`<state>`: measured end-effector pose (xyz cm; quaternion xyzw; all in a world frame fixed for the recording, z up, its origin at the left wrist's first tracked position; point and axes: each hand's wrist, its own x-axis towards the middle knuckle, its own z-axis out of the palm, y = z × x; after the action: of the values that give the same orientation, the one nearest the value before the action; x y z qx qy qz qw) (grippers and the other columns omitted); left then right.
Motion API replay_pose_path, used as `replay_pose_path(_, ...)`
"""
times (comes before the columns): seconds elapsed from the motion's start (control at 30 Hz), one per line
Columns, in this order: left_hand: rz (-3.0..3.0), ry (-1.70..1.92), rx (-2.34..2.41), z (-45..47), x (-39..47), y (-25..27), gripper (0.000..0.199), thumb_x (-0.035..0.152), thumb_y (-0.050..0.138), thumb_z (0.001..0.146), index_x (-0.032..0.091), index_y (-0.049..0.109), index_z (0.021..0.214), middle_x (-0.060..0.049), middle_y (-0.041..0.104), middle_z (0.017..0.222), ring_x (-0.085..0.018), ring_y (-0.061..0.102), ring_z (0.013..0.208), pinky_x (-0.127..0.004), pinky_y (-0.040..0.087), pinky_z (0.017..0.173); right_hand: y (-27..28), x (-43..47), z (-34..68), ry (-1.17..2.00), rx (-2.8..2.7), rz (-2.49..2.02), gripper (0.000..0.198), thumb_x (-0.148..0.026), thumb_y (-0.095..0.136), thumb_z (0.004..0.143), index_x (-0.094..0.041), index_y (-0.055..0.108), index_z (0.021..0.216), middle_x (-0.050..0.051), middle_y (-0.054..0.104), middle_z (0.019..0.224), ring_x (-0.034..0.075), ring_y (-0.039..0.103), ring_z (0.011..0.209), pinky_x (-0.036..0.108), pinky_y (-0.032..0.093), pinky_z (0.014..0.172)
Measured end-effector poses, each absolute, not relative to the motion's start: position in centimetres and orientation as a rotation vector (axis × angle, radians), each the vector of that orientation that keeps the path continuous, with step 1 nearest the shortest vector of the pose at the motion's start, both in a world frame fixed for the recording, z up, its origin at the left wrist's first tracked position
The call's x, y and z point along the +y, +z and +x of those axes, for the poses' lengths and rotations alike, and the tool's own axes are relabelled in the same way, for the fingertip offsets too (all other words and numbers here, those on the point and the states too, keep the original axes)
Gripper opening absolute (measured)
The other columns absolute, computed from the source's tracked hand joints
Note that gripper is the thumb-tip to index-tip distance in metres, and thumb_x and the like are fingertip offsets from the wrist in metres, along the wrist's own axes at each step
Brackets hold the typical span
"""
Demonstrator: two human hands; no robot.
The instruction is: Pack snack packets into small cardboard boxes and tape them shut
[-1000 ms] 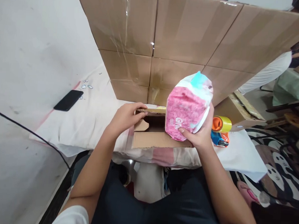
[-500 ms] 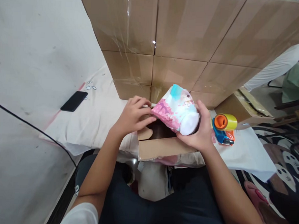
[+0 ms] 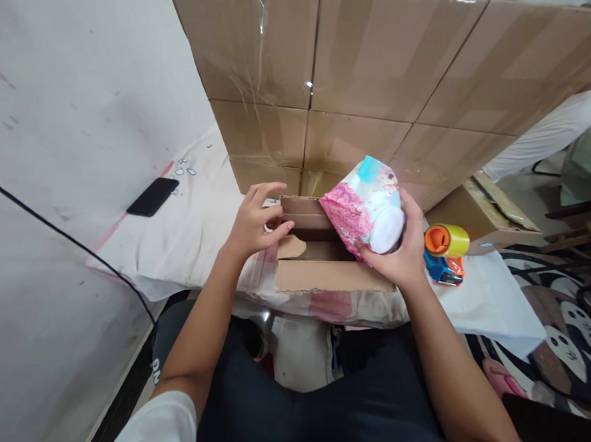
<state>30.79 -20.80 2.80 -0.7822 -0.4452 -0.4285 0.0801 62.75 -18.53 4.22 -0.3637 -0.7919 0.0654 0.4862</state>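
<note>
My right hand (image 3: 399, 247) is wrapped round a pouch (image 3: 359, 201) printed in pink, white and light blue, with a round white end like a cap. The pouch is tilted over the right part of an open cardboard box (image 3: 332, 280). Inside, the box's left part shows bare brown cardboard; its right part is hidden by the pouch. My left hand (image 3: 258, 222) hovers at the box's left side by a small flap (image 3: 291, 247), its fingers apart and holding nothing.
Taped cartons (image 3: 363, 52) are stacked right behind the box. On the cloth-covered table (image 3: 199, 242), a black phone (image 3: 153, 197) lies at left. A tape dispenser (image 3: 443, 267) with yellow tape stands at right, near another carton (image 3: 481, 215). A person's white-clothed part (image 3: 551, 140) shows at far right.
My left hand has come away from the pouch, moving a little left. My right hand has shifted the pouch slightly right, so more of the box's inside shows.
</note>
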Motion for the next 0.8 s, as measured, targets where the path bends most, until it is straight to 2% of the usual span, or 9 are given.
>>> replay_pose_path(0.13,-2.524,-1.119,-1.231,31.3,-21.7,3.5,0.024,0.045,0.065,0.095,0.025,0.079,0.093,-0.006,0.047,0.160,-0.035,0.040,0.142,-0.058,0.040,0.115,4.2,-18.6,62.5,0.152,-1.948,-0.905,0.105,-0.056,0.082,0.071,-0.027,0.031,0.158,0.016,0.046,0.155,0.044,0.048,0.140,0.067,0.039,0.117)
replay_pose_path(0.2,-2.605,-0.972,-1.225,32.0,-22.1,3.9,0.028,0.047,0.064,0.096,0.025,0.080,0.091,-0.004,0.043,0.164,-0.038,0.034,0.148,-0.061,0.036,0.118,4.1,-18.6,62.4,0.136,-1.955,-0.910,0.105,-0.056,0.082,0.070,-0.027,0.031,0.158,0.015,0.047,0.154,0.044,0.049,0.140,0.066,0.041,0.116)
replay_pose_path(0.3,-2.641,-0.933,-1.263,32.6,-22.3,4.3,0.037,0.051,0.065,0.095,0.021,0.075,0.076,-0.007,0.048,0.161,-0.039,0.035,0.149,-0.061,0.037,0.117,3.9,-18.5,62.5,0.100,-1.957,-0.914,0.106,-0.057,0.082,0.069,-0.027,0.031,0.158,0.015,0.046,0.154,0.044,0.049,0.139,0.065,0.042,0.114)
replay_pose_path(0.43,-2.624,-1.158,-1.232,32.0,-21.9,4.1,0.044,0.053,0.061,0.095,0.020,0.066,0.067,-0.008,0.057,0.152,-0.035,0.045,0.138,-0.058,0.044,0.112,3.9,-18.3,62.9,0.065,-2.007,-0.910,0.109,-0.055,0.083,0.068,-0.028,0.028,0.158,0.015,0.046,0.154,0.044,0.050,0.136,0.065,0.044,0.110)
replay_pose_path(0.6,-2.402,-1.587,-1.148,31.8,-21.0,1.2,0.058,0.061,0.039,0.102,0.021,0.059,0.064,-0.010,0.068,0.131,-0.030,0.057,0.124,-0.055,0.050,0.105,4.4,-18.2,63.3,0.016,-2.147,-0.789,0.105,-0.044,0.082,0.067,-0.030,0.030,0.158,0.013,0.056,0.145,0.042,0.057,0.123,0.063,0.047,0.101)
replay_pose_path(0.7,-2.224,-1.844,-1.205,32.5,-20.4,-1.0,0.061,0.064,0.033,0.102,0.021,0.052,0.063,-0.011,0.066,0.130,-0.029,0.061,0.124,-0.053,0.053,0.103,5.0,-18.5,63.2,0.061,-2.260,-0.756,0.095,-0.043,0.079,0.069,-0.031,0.039,0.155,0.012,0.059,0.142,0.041,0.058,0.124,0.063,0.044,0.102)
replay_pose_path(0.8,-2.127,-1.950,-1.319,33.2,-20.2,-2.0,0.061,0.066,0.029,0.101,0.022,0.047,0.061,-0.010,0.067,0.130,-0.030,0.060,0.129,-0.054,0.054,0.105,6.0,-19.0,63.0,0.165,-2.403,-0.765,0.085,-0.042,0.077,0.073,-0.034,0.046,0.151,0.009,0.059,0.146,0.040,0.056,0.130,0.062,0.041,0.108)
